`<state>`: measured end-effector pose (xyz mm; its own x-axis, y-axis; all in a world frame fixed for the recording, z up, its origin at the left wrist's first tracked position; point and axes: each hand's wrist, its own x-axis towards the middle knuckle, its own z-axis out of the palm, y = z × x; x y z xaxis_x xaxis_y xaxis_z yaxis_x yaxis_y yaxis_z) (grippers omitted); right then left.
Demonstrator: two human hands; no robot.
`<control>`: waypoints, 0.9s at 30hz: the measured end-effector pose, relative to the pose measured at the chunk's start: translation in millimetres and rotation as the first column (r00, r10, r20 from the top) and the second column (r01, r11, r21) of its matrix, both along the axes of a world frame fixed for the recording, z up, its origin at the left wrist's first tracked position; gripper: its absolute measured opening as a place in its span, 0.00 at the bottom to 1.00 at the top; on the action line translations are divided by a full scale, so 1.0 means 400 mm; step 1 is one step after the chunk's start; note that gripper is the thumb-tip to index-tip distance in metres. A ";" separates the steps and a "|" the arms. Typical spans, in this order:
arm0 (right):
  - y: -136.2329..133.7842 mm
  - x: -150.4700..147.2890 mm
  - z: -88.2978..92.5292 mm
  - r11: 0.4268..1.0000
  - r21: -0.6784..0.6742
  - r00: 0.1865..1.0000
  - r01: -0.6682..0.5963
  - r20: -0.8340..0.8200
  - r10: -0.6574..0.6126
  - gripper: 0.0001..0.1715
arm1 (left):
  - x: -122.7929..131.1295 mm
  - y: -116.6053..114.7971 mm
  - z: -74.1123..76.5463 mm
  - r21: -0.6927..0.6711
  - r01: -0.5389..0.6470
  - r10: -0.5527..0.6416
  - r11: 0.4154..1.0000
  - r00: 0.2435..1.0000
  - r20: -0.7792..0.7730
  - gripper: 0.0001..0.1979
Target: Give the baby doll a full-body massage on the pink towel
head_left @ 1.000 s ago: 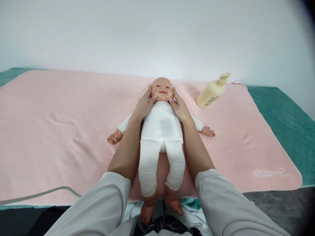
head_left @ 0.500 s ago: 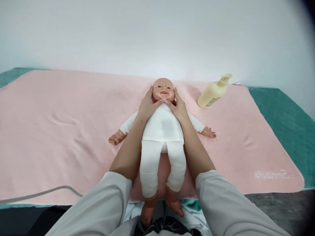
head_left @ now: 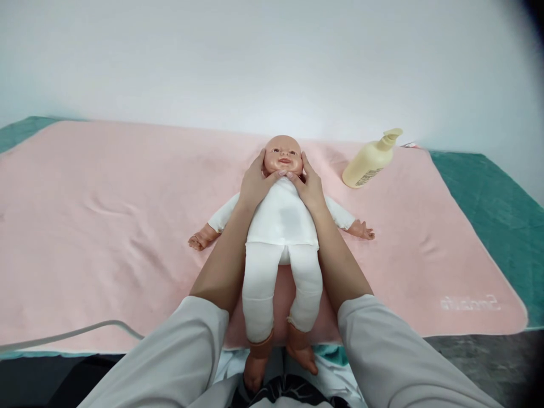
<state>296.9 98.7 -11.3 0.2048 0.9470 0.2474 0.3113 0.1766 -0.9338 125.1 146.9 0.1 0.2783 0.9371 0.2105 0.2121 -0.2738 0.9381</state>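
A baby doll [head_left: 283, 212] in white clothes lies face up on a pink blanket [head_left: 106, 226], its arms spread and its feet over the near edge. My left hand [head_left: 256, 182] cups the left side of its head and neck, thumb under the chin. On the other side my right hand [head_left: 311, 184] holds the head the same way, the two thumbs nearly meeting at the neck. Parts of my fingers are hidden beside and behind the head.
A pale yellow pump bottle [head_left: 368, 163] stands on the blanket to the right of the doll's head. Green cloth [head_left: 493, 198] shows beyond the blanket. A grey cable [head_left: 85, 327] crosses the near left edge. Behind rises a white wall [head_left: 212, 62].
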 end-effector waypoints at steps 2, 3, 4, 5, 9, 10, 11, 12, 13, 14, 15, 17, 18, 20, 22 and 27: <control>0.004 0.003 -0.005 1.000 0.007 1.000 -0.002 0.004 0.002 0.66 | 0.000 -0.001 0.003 -0.007 -0.002 0.002 1.000 1.000 -0.006 0.48; 0.006 0.005 -0.009 1.000 0.013 1.000 -0.002 0.007 0.002 0.65 | 0.000 -0.001 0.004 -0.008 -0.004 0.004 1.000 1.000 -0.007 0.48; 0.009 0.007 -0.012 1.000 0.020 1.000 -0.001 0.011 0.001 0.65 | 0.000 -0.002 0.005 -0.009 -0.006 0.006 1.000 1.000 -0.009 0.48; 0.011 0.009 -0.016 1.000 0.026 1.000 -0.002 0.014 0.001 0.64 | 0.000 -0.002 0.006 -0.008 -0.009 0.009 1.000 1.000 -0.009 0.48; 0.016 0.018 -0.026 0.999 0.034 1.000 -0.017 0.023 0.017 0.62 | -0.002 -0.002 0.008 -0.005 -0.006 0.006 1.000 1.000 -0.004 0.46; 0.016 0.019 -0.026 0.999 0.033 0.999 -0.022 0.029 0.021 0.62 | -0.003 -0.002 0.008 -0.004 0.003 -0.003 1.000 1.000 0.002 0.46; 0.015 0.021 -0.026 0.999 0.033 0.999 -0.025 0.035 0.024 0.60 | -0.005 -0.001 0.008 -0.002 0.012 -0.012 1.000 1.000 0.008 0.45; 0.014 0.022 -0.026 0.999 0.033 0.999 -0.029 0.040 0.027 0.59 | -0.006 -0.001 0.008 0.000 0.018 -0.018 1.000 1.000 0.012 0.45; 0.013 0.023 -0.025 0.999 0.031 0.999 -0.031 0.043 0.030 0.58 | -0.007 -0.001 0.009 0.001 0.023 -0.023 1.000 1.000 0.013 0.44; 0.012 0.023 -0.024 0.999 0.029 0.999 -0.033 0.043 0.032 0.58 | -0.009 -0.001 0.009 0.000 0.025 -0.025 1.000 1.000 0.009 0.44; 0.011 0.024 -0.022 0.999 0.025 0.999 -0.035 0.042 0.034 0.57 | -0.010 -0.001 0.010 -0.001 0.026 -0.026 1.000 1.000 0.001 0.44; 0.009 0.026 -0.020 0.999 0.015 0.998 -0.042 0.038 0.041 0.57 | -0.013 -0.001 0.014 0.002 0.029 -0.029 1.000 0.999 -0.027 0.43; 0.009 0.027 -0.018 0.999 0.008 0.998 -0.047 0.039 0.047 0.57 | -0.014 -0.001 0.015 0.007 0.033 -0.033 0.999 0.999 -0.042 0.42; 0.008 0.029 -0.015 0.998 -0.005 0.997 -0.058 0.046 0.058 0.56 | -0.017 0.000 0.018 0.018 0.041 -0.040 0.999 0.997 -0.065 0.41; 0.006 0.031 -0.011 0.998 -0.012 0.996 -0.064 0.055 0.064 0.55 | -0.020 0.002 0.019 0.020 0.049 -0.047 0.999 0.996 -0.078 0.40; -0.001 0.031 0.000 0.997 -0.023 0.996 -0.072 0.056 0.073 0.53 | -0.027 0.008 0.013 0.018 0.077 -0.075 0.997 0.995 -0.069 0.41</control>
<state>309.2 98.3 -11.5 0.1219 0.9638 0.2371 0.3514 0.1815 -0.9185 114.2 150.3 5.4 0.3629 0.9084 0.2076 0.2535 -0.3107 0.9161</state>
